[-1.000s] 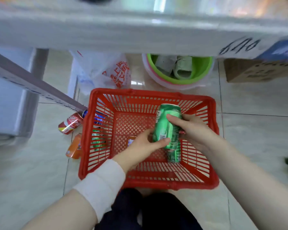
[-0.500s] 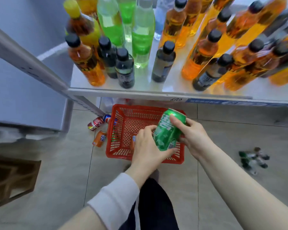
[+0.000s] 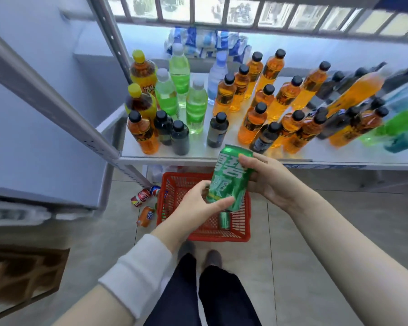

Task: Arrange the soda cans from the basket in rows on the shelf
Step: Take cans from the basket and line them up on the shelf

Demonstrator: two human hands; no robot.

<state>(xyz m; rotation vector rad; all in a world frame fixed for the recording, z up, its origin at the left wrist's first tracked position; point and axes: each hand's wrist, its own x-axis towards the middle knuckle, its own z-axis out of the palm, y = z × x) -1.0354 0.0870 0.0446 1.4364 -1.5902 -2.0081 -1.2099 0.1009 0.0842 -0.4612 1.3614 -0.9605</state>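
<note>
A green soda can [image 3: 230,178] is held tilted in the air just in front of the white shelf [image 3: 198,153], above the red basket [image 3: 222,236] on the floor. My left hand [image 3: 196,208] grips the can's lower end and my right hand [image 3: 266,177] grips its upper side. Another green can [image 3: 224,221] lies in the basket. A red can [image 3: 140,196], a blue can [image 3: 155,190] and an orange can [image 3: 146,216] lie on the floor left of the basket.
The shelf carries several upright bottles: orange [image 3: 252,124], green [image 3: 196,107], dark [image 3: 180,137] and yellow-capped [image 3: 143,71]. A grey shelf post [image 3: 57,109] slants at the left. A cardboard box [image 3: 21,276] sits at lower left. My feet [image 3: 199,254] stand behind the basket.
Both hands have lifted the green can up out of the basket to the shelf's front edge. The view has risen from the basket to show the whole shelf.
</note>
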